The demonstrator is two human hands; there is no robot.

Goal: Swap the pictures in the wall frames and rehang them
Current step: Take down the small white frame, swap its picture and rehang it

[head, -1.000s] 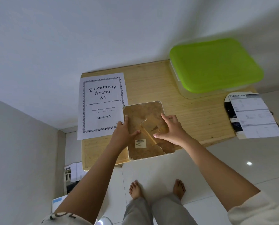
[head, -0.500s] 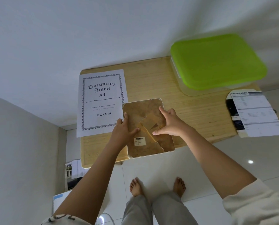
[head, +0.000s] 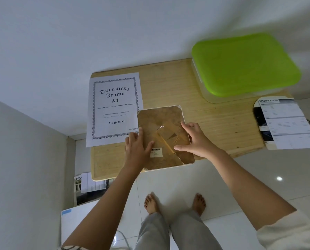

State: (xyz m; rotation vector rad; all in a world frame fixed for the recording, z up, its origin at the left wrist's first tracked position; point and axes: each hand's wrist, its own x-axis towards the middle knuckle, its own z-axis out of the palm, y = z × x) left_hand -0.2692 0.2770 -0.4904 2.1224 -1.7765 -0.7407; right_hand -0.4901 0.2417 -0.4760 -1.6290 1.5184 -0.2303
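Brown fibreboard faces up on a picture frame [head: 166,138] lying face down at the near edge of a pale wooden tabletop [head: 213,123], its lower corner overhanging the tiled floor [head: 240,186]. The person's left hand [head: 137,150] presses flat on the frame's left side, fingers [head: 140,133] spread and extended, thumb angled toward a barcode sticker [head: 156,152] on the backing. The right hand [head: 195,139] rests on the frame's right side, fingers splayed loosely over the folded easel stand [head: 168,138]; neither hand is clenched around anything. At 10 o'clock from the frame, and touching its upper left corner, a white sheet [head: 114,107] printed "Document Frame A4" lies on the tabletop, its left edge overhanging the wood. At 2 o'clock, well apart, sits a clear storage box with a lime-green lid [head: 244,64]. At 3 o'clock, a printed page headed "Specification" [head: 285,123] hangs over the tabletop's right end. Bare feet [head: 151,202] and grey trousers show below, at 6 o'clock. More papers [head: 89,184] lie lower down at 8 o'clock.
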